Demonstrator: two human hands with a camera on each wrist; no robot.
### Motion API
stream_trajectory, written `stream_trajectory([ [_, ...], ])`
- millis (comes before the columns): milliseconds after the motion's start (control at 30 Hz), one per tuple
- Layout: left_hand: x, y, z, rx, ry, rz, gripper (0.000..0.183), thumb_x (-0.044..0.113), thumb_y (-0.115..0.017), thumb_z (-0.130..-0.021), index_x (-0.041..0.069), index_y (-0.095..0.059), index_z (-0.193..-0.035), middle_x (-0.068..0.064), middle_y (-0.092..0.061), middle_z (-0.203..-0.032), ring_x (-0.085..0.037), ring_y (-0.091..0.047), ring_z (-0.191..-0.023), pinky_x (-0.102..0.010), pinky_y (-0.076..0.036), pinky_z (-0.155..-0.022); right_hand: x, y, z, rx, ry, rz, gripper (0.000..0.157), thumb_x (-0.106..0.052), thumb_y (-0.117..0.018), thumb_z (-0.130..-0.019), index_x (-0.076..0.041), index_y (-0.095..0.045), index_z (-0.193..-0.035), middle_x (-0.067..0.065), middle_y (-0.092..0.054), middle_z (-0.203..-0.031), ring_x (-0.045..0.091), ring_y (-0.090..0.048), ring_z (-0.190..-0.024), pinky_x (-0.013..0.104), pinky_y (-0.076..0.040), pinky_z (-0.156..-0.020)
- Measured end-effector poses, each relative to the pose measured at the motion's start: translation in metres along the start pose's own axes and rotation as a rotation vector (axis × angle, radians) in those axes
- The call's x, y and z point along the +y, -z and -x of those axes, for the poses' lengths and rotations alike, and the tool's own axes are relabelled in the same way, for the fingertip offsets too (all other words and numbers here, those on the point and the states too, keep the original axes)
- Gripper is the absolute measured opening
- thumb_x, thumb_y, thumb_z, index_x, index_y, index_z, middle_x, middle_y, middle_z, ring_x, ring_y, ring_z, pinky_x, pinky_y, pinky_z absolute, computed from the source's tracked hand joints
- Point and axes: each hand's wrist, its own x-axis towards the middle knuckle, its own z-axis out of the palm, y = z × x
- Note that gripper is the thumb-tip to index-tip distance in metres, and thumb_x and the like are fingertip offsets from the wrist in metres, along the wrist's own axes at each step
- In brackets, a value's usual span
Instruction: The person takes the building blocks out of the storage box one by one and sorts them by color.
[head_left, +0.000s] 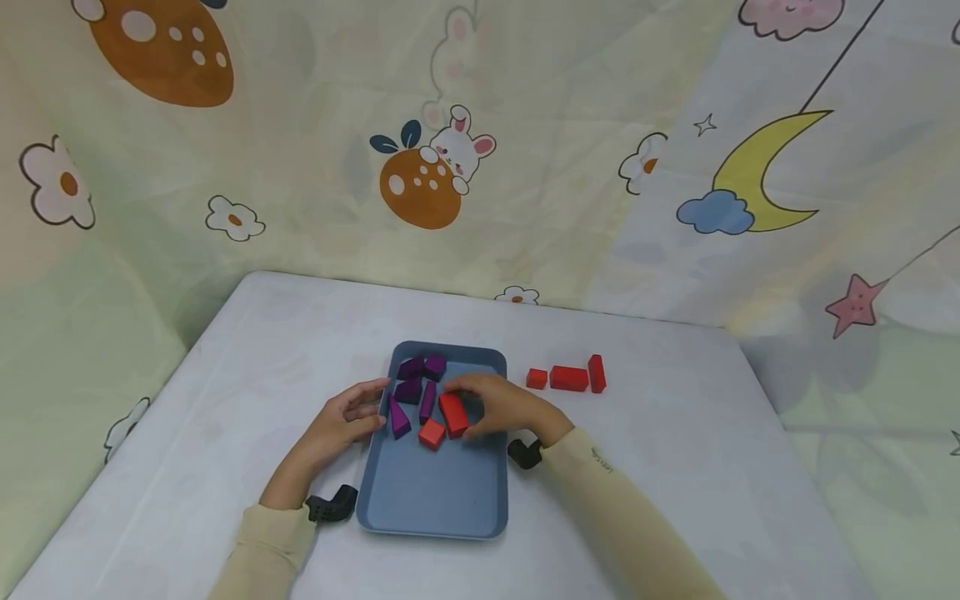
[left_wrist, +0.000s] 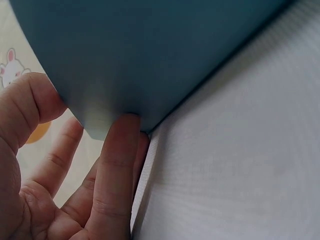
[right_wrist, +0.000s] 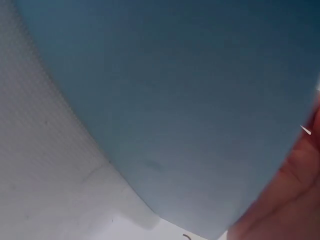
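Note:
My right hand (head_left: 491, 404) reaches over the right rim of the blue-grey tray (head_left: 435, 496) and pinches a red rectangular block (head_left: 453, 414) between thumb and fingers. Touching or close to that block is a red cube (head_left: 432, 433). Purple blocks (head_left: 408, 391) of several shapes, including a triangular one (head_left: 399, 418), lie in the upper left of the tray. Along the tray's left side, my left hand (head_left: 347, 417) rests loosely bent fingertips against the rim. The left wrist view shows its fingers (left_wrist: 117, 165) against the tray's outer wall. Tray and palm hide the block in the right wrist view.
On the white table (head_left: 645, 500), right of the tray, lie a red cube (head_left: 536, 379), a red oblong block (head_left: 568, 378) and a narrow red block (head_left: 597, 373). Patterned cloth (head_left: 555, 167) hangs behind the table. Black wrist devices (head_left: 332, 505) sit at both wrists.

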Motion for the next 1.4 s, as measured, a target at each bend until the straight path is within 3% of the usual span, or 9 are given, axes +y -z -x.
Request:
stream_trajectory([
  [167,0.000,-0.001,-0.001,-0.004,0.003,0.000,0.067,0.006,-0.073,-0.097,-0.002,-0.048,-0.159,-0.033,-0.049,-0.158,-0.048,-0.059,-0.137,-0.032,-0.059,-0.093,0.000,-0.001,0.003,0.021,-0.022,-0.001,0.064,-0.010,-0.088,-0.090,-0.003,-0.063,-0.148,0.014,-0.064,-0.145,0.032,-0.058,-0.135,0.045,-0.052,-0.111],
  [400,0.000,-0.002,-0.001,-0.001,0.005,0.000,0.067,0.005,-0.073,-0.097,-0.002,-0.049,-0.159,-0.033,-0.050,-0.157,-0.048,-0.059,-0.137,-0.031,-0.059,-0.092,0.012,0.002,0.017,0.134,0.061,-0.217,0.062,-0.008,-0.084,-0.090,0.000,-0.062,-0.147,0.017,-0.064,-0.143,0.035,-0.060,-0.132,0.046,-0.055,-0.108],
  [633,0.000,-0.002,-0.002,-0.002,0.001,0.006,0.067,0.005,-0.073,-0.097,-0.002,-0.049,-0.159,-0.034,-0.050,-0.157,-0.048,-0.059,-0.137,-0.030,-0.059,-0.092,0.024,0.017,0.042,0.252,0.082,-0.348,0.065,-0.002,-0.083,-0.089,0.001,-0.058,-0.149,0.021,-0.059,-0.145,0.040,-0.055,-0.135,0.058,-0.052,-0.108],
  [967,0.002,-0.001,0.001,0.000,0.011,-0.018,0.067,0.008,-0.073,-0.098,-0.001,-0.048,-0.160,-0.033,-0.050,-0.158,-0.048,-0.059,-0.138,-0.037,-0.060,-0.095,0.047,0.050,0.084,0.357,0.009,-0.336,0.067,0.001,-0.082,-0.088,0.005,-0.056,-0.149,0.027,-0.057,-0.148,0.052,-0.057,-0.132,0.068,-0.055,-0.098],
  [1167,0.002,-0.001,0.000,0.009,0.006,-0.032,0.066,0.008,-0.073,-0.099,0.000,-0.048,-0.160,-0.033,-0.050,-0.158,-0.049,-0.058,-0.138,-0.035,-0.060,-0.095,0.068,0.070,0.110,0.393,-0.044,-0.275,0.068,0.008,-0.080,-0.088,0.010,-0.051,-0.150,0.031,-0.054,-0.149,0.054,-0.055,-0.134,0.065,-0.055,-0.099],
  [1400,0.002,-0.001,0.000,0.010,0.016,-0.042,0.066,0.008,-0.072,-0.099,0.001,-0.049,-0.160,-0.032,-0.050,-0.159,-0.049,-0.057,-0.139,-0.035,-0.060,-0.095,0.087,0.088,0.138,0.428,-0.128,-0.220,0.070,0.007,-0.079,-0.090,0.013,-0.047,-0.153,0.032,-0.052,-0.152,0.051,-0.050,-0.139,0.063,-0.047,-0.108],
])
